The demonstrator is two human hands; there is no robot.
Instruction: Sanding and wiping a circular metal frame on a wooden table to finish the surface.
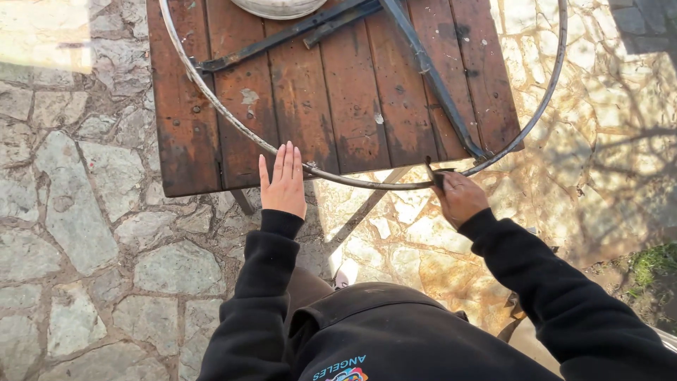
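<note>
While the left hand (283, 185) lies flat, fingers open, by the rim (233, 121) on the worktop (352, 99), the right hand (460, 197) grips a small tool (431, 171) against it; work looks midway.

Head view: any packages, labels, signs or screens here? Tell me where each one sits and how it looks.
No packages, signs or screens.
Printed logo: on the black sweatshirt chest, bottom centre; light blue lettering above a multicoloured patch, partly cut off by the frame edge.
</note>
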